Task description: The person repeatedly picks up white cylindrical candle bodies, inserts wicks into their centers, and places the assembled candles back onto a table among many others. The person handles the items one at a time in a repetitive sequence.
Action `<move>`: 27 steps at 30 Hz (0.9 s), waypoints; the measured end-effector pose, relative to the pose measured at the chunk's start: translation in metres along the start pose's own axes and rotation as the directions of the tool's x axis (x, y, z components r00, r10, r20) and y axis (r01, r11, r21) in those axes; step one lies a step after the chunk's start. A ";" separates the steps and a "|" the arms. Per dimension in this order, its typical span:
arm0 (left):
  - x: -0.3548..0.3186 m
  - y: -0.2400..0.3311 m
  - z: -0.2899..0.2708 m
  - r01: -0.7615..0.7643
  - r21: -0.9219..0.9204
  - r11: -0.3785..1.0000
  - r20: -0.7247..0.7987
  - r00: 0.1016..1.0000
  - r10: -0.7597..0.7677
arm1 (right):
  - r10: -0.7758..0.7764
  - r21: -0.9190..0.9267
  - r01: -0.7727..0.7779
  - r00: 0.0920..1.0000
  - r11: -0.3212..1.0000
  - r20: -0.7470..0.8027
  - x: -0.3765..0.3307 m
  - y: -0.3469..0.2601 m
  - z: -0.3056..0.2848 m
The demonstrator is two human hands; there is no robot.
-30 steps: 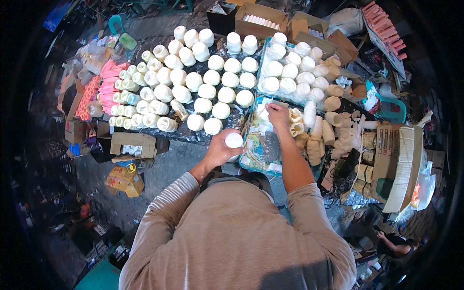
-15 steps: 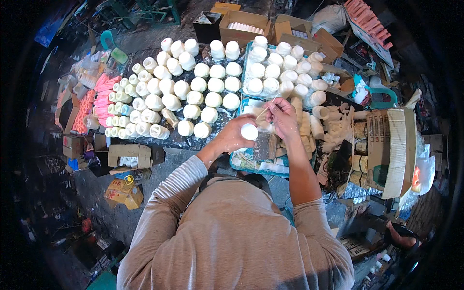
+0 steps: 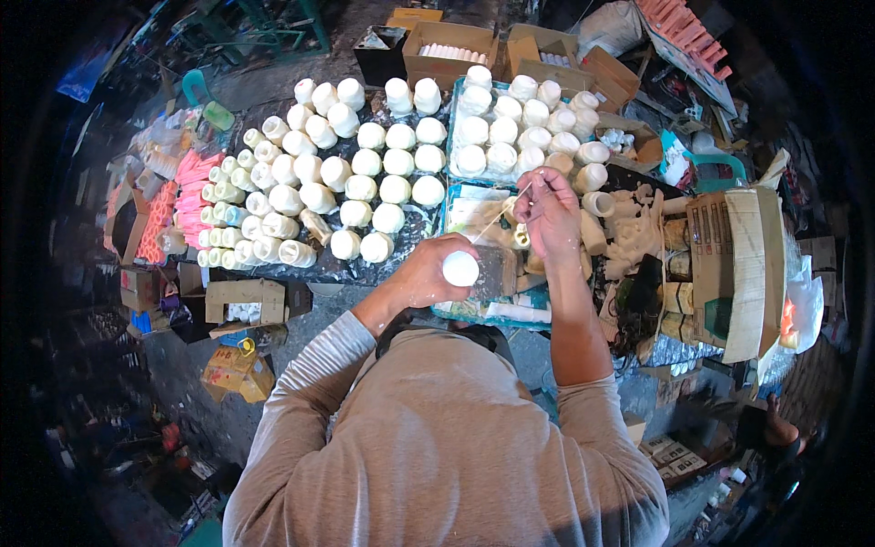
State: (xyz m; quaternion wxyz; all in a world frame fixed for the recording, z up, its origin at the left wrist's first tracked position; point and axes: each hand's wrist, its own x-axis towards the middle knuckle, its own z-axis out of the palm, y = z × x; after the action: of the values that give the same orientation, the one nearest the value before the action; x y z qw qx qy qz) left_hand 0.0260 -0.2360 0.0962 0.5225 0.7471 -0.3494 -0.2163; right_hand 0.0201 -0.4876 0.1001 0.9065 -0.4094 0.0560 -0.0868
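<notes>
Left hand (image 3: 427, 272) curled round white cylinder (image 3: 461, 269), by near edge of bench (image 3: 419, 224). Right hand (image 3: 550, 214) raised at 2 o'clock of cylinder, fingertips pinched on thin strand (image 3: 489, 225) stretched between hands. Pots (image 3: 376, 247) near left hand, 10 o'clock; floor (image 3: 339, 308) beyond bench edge, 8 o'clock.

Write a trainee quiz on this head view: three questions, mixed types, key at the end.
1. True or false: the left hand holds a round-topped white piece.

2. What do the right hand's fingers pinch?
A) a hammer
B) a thin pale strand
C) a paintbrush

3. Fill in: the yellowish carton on the floor lies toward the picture's ___ side.

Key: 1 true; 2 B; 3 left.
</notes>
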 end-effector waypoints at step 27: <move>-0.023 0.038 -0.035 -0.072 0.057 0.996 -0.364 0.927 0.088 | 0.193 -0.586 -0.088 0.974 0.806 0.119 -0.068 -0.016 0.093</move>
State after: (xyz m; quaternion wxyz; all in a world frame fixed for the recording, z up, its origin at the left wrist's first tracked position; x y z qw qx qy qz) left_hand 0.0233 -0.2045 0.1431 0.5706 0.7705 -0.2809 -0.0444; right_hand -0.0321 -0.4158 0.1759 0.7450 -0.6653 0.0313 0.0376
